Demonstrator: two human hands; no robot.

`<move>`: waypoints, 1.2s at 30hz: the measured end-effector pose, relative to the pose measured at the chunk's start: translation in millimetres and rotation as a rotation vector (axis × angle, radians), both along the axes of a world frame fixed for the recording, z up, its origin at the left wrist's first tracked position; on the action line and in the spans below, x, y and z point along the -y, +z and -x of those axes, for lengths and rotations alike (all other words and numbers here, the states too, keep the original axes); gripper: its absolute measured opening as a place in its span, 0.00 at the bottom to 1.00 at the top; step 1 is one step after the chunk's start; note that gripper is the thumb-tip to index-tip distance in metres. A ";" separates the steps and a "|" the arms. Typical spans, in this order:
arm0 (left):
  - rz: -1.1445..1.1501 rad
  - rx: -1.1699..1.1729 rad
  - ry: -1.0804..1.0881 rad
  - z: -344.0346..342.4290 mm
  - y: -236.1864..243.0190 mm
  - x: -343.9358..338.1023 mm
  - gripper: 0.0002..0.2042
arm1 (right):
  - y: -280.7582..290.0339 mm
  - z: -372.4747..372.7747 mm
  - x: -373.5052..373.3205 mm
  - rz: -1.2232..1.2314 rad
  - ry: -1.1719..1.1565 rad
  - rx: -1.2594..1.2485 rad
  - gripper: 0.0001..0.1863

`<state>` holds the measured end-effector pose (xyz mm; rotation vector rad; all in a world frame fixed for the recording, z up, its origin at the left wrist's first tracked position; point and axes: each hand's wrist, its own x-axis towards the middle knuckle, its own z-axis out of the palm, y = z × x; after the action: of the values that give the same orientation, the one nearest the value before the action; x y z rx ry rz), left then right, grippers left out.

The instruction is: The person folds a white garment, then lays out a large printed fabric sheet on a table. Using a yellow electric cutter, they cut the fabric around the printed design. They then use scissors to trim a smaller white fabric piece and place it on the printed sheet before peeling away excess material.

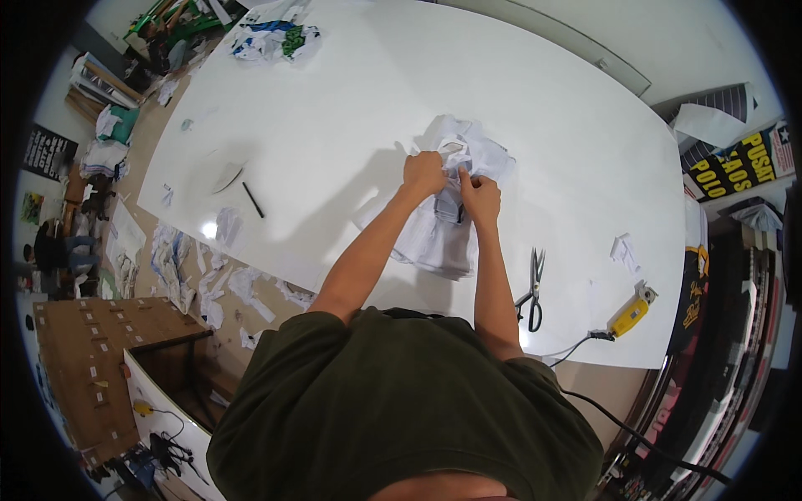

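Observation:
A stack of white cloth pieces (430, 242) lies on the white table, some of it rumpled towards the far end. My left hand (426, 173) is closed in a fist on the cloth at the stack's left side. Close by on the right, my right hand (481, 199) pinches the cloth between thumb and fingers. Between the hands the fabric is bunched up, with a small loop of white cloth (454, 152) just beyond them. A greyish patch shows below the hands. Fingertips of the left hand are hidden.
Large scissors (535, 288) lie right of the cloth, near the white table's (351, 92) front edge. Farther right is a yellow corded cutter (633, 313) beside white scraps (623, 250). A black pen (253, 200) lies left. Bagged cloth (274, 42) sits far left; scraps (242, 288) litter the floor.

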<state>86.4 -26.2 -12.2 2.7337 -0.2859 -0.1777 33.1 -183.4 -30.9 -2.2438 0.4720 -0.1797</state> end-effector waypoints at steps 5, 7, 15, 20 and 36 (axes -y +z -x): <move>0.015 -0.025 0.008 5.5 14.2 14.2 0.11 | -33.4 -12.4 2.2 0.186 -0.121 0.316 0.27; -0.033 0.073 0.021 6.6 -2.8 1.0 0.11 | -20.4 2.0 -10.8 -0.121 -0.043 0.262 0.25; -0.078 0.116 -0.067 11.2 4.0 5.6 0.09 | 28.0 -9.1 -17.9 0.280 0.562 0.801 0.06; 0.146 0.120 -0.051 11.5 -0.5 -6.1 0.10 | 10.4 -46.5 13.1 0.377 0.895 0.423 0.17; 0.403 0.201 0.057 27.3 -15.7 -15.5 0.05 | 20.0 -40.4 -25.9 0.059 0.367 0.208 0.11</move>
<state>59.0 -10.7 -27.9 2.3560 -0.2646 0.1565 73.6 -157.6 -10.9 -2.2935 -0.0582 -0.2335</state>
